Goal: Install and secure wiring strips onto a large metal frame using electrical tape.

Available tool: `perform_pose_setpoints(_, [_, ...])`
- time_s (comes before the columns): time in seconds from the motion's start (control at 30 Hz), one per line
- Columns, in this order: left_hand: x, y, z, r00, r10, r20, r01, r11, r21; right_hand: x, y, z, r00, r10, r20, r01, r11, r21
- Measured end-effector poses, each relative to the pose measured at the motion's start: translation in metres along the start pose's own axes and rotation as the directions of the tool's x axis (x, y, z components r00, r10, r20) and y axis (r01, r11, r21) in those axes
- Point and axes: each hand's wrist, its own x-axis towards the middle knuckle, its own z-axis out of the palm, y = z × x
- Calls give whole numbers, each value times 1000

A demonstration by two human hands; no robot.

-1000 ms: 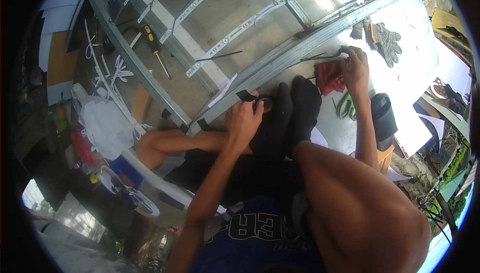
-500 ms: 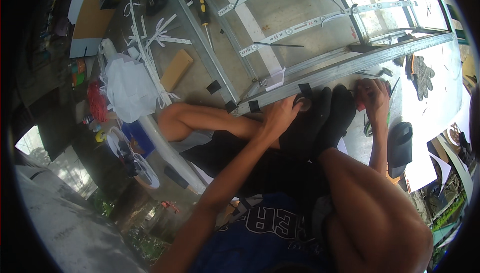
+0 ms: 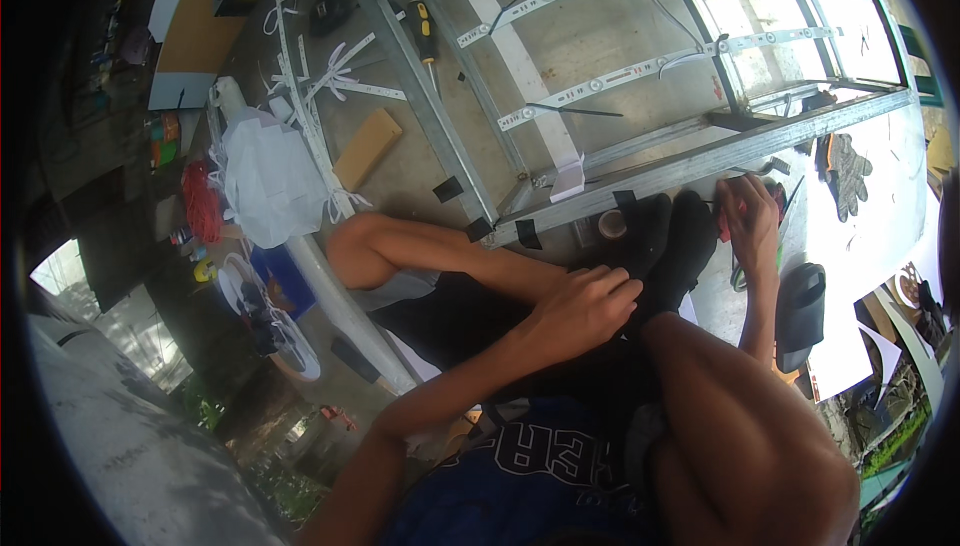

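My left hand [image 3: 590,308] hovers over my lap in front of my black-socked feet. Its fingers are curled together, and whatever they may hold is hidden. Past it, a small round brown-centred thing, like a roll [image 3: 612,224], sits against the near rail of a metal frame [image 3: 690,168]. Black tape patches [image 3: 625,199] stick to that rail near its left corner. Beside my right foot, my right hand [image 3: 752,218] is closed on a small red thing [image 3: 722,226], mostly covered by the fingers. LED strips [image 3: 575,89] run across the frame.
A yellow-black screwdriver [image 3: 425,31] lies by the frame's left rail. Left of it are a tan block [image 3: 368,149], loose white strips [image 3: 300,116] and a white plastic bag [image 3: 270,181]. A grey glove [image 3: 848,176] and a black slipper [image 3: 800,316] lie at right.
My left hand has let go of the round roll-like thing and drawn back toward my lap. My right hand stays by my foot. The view has shifted slightly.
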Motion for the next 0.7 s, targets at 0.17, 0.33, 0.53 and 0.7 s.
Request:
perform_pose_setpoints(0.17, [9, 43, -79, 961, 69, -268, -76, 997, -13, -2, -52, 6, 981, 26, 194, -140, 786, 602])
perform_pose_setpoints(0.33, [27, 24, -115, 907, -44, -419, 29, 999, -44, -2, -93, 12, 905, -111, 410, -276, 580, 766])
perform_pose_setpoints(0.53, [32, 27, -120, 893, -34, -450, 15, 999, -46, -7, -102, -5, 889, -82, 451, -323, 586, 743])
perform_pose_setpoints(0.7, [38, 22, -108, 920, 73, -384, -43, 995, 88, -2, -120, -23, 843, -24, 537, -408, 623, 668])
